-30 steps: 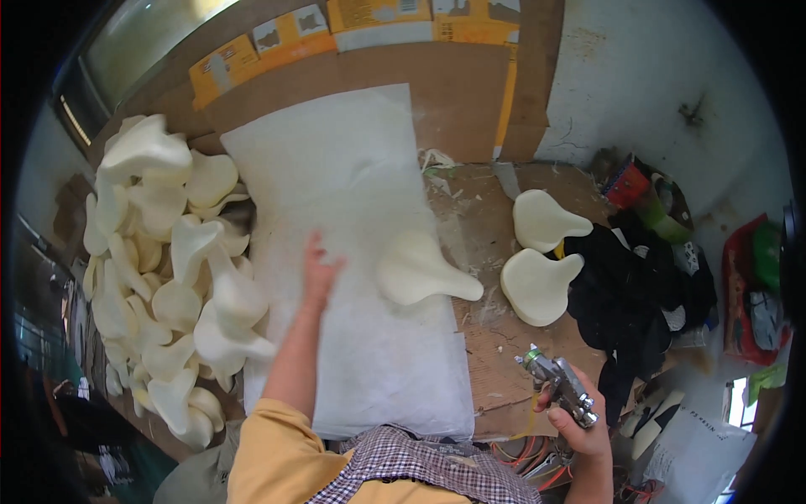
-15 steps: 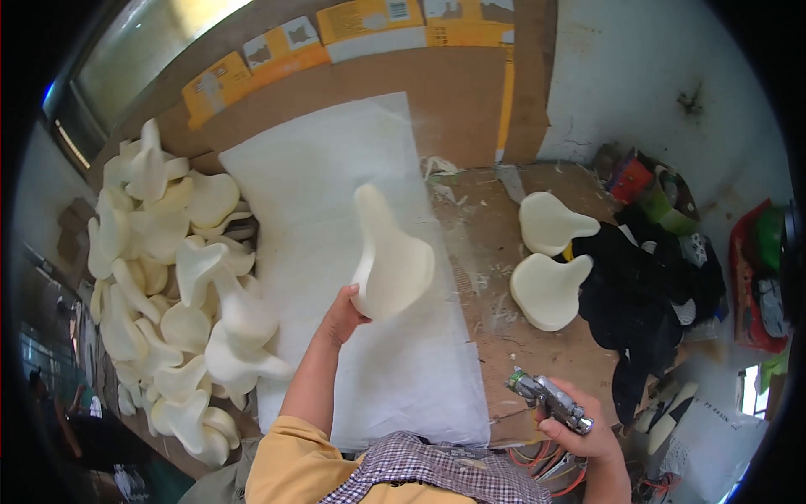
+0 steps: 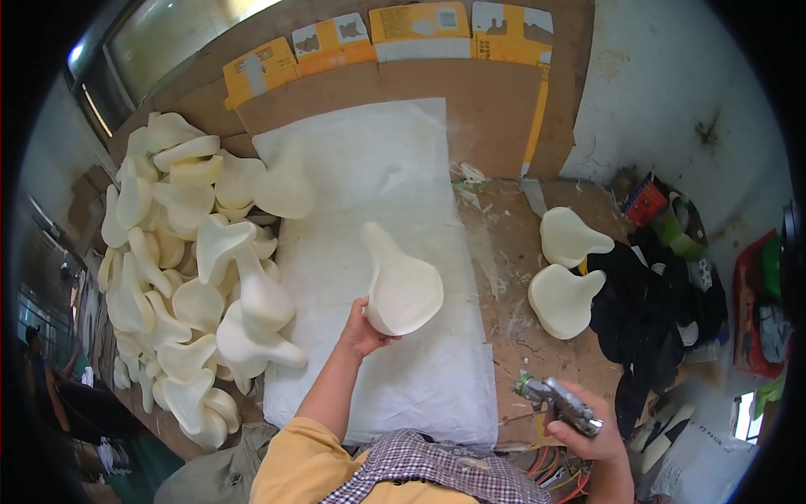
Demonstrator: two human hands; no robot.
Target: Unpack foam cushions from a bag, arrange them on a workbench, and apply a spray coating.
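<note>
My left hand [image 3: 366, 330] grips a cream foam bicycle saddle pad [image 3: 409, 290] by its wide rear edge, its narrow nose pointing away from me. The pad is held over a white sheet [image 3: 395, 403]. In my right hand [image 3: 594, 427] is a metal spray gun [image 3: 561, 405], its greenish nozzle end turned left toward the sheet. My fingers wrap round its body; the trigger is hidden. At the pile's upper right, a blurred saddle pad [image 3: 288, 185] overlaps the sheet's left edge.
A tall heap of similar saddle pads [image 3: 197, 304] lies left of the sheet. Two more pads [image 3: 561, 300] rest on the cardboard at right, beside black cloth [image 3: 638, 323]. Cardboard [image 3: 453, 80] stands behind. Orange hoses [image 3: 546, 460] hang near my right arm. A person [image 3: 42, 378] is at far left.
A pad from the top of the heap has slid right onto the sheet's edge. The held pad has tipped a little in my left hand. The whole view has shifted slightly.
</note>
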